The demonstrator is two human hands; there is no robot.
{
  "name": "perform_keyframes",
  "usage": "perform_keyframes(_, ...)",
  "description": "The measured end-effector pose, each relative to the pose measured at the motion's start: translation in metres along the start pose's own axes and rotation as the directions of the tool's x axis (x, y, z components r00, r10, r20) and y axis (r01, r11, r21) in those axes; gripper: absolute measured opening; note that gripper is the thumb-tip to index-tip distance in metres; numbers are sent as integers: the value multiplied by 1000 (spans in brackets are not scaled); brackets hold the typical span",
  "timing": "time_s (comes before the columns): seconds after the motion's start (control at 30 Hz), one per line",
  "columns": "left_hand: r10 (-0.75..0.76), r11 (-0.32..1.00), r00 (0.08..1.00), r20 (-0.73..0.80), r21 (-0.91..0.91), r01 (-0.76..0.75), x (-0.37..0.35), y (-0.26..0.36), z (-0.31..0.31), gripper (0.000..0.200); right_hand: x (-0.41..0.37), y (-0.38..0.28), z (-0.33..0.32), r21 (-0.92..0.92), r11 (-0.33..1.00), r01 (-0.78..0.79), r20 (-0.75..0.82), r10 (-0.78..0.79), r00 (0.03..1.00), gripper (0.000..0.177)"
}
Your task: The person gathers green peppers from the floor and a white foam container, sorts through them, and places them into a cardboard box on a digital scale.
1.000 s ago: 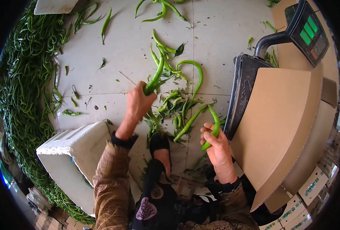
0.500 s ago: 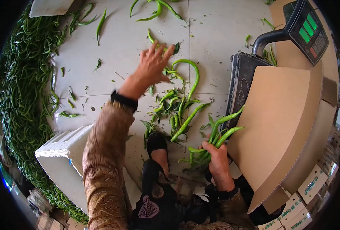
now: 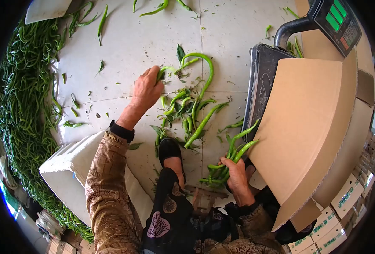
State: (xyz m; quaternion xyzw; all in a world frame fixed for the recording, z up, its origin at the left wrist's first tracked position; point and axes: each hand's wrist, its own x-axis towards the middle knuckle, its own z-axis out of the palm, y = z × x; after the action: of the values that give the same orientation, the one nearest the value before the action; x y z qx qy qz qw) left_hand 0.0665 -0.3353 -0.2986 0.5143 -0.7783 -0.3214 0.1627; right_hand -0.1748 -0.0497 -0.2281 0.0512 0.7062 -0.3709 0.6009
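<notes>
My left hand (image 3: 147,91) is closed on a green pepper (image 3: 167,69) just above the tiled floor, its fingers wrapped round one end. At the lower right, my right hand (image 3: 238,175) grips a bunch of long green peppers (image 3: 238,148), whose tips point up toward the cardboard box. Between the hands lies a loose heap of peppers and leaves (image 3: 183,110). One long curved pepper (image 3: 211,76) arches above that heap, and a straighter one (image 3: 202,127) lies at its right side.
A large pile of green peppers (image 3: 22,106) runs down the left. A white foam box (image 3: 73,158) stands beside my left sleeve. On the right are an open cardboard box (image 3: 301,114), a black scale (image 3: 263,80) with a lit display (image 3: 335,17), and stacked cartons (image 3: 348,197).
My left hand has moved left and down in the view, and its spread fingers have closed on a pepper. My right hand still holds its bunch. The whole view has shifted slightly.
</notes>
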Motion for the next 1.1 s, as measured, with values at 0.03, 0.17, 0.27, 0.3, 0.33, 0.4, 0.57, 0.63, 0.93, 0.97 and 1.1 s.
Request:
perform_keyframes(0.03, -28, 996, 999, -15, -83, 27, 8, 22, 2, 15, 0, 0, 1, -11, 1000, -16, -2, 16, 1000, 24)
perform_keyframes(0.17, -41, 997, 997, 69, -59, 45, 45, 58, 52, 29, -2, -5, 8, 42, 999, -6, 12, 6, 1000, 24)
perform_keyframes(0.27, -80, 981, 977, 197, 191, 42, 41, 86, 92, 33, -5, -12, 10, 70, 998, 7, 46, -10, 999, 25)
perform_keyframes(0.3, -85, 982, 978, 189, 185, 49, 36, 84, 99, 31, -5, -12, 9, 74, 997, 19, 49, -23, 999, 25)
perform_keyframes(0.33, -91, 982, 979, 180, 180, 58, 33, 85, 100, 29, -5, -14, 9, 77, 997, 31, 54, -36, 998, 26)
perform_keyframes(0.4, -90, 991, 975, 202, 117, 67, 21, 84, 101, 25, -4, -18, 7, 52, 998, 35, 52, -37, 998, 28)
perform_keyframes(0.57, 64, 979, 943, 327, -203, 4, -57, 126, 35, 19, -2, -34, 14, 75, 988, 137, 96, -144, 985, 30)
perform_keyframes(0.63, 167, 953, 908, 384, -300, -48, -97, 136, 37, 19, 1, -39, 23, 227, 969, 98, 131, -130, 983, 29)
perform_keyframes(0.93, -399, 916, 906, -138, -86, 391, -48, 25, 47, 37, -9, -35, 13, 14, 983, 181, 105, -182, 978, 29)
perform_keyframes(0.97, -375, 927, 922, -101, -27, 374, -50, 23, 59, 48, -10, -34, 13, 14, 983, 185, 99, -186, 978, 29)
perform_keyframes(1.1, -226, 966, 974, -10, 129, 226, -75, 71, 90, 113, -14, -33, 10, 34, 985, 168, 48, -170, 984, 29)
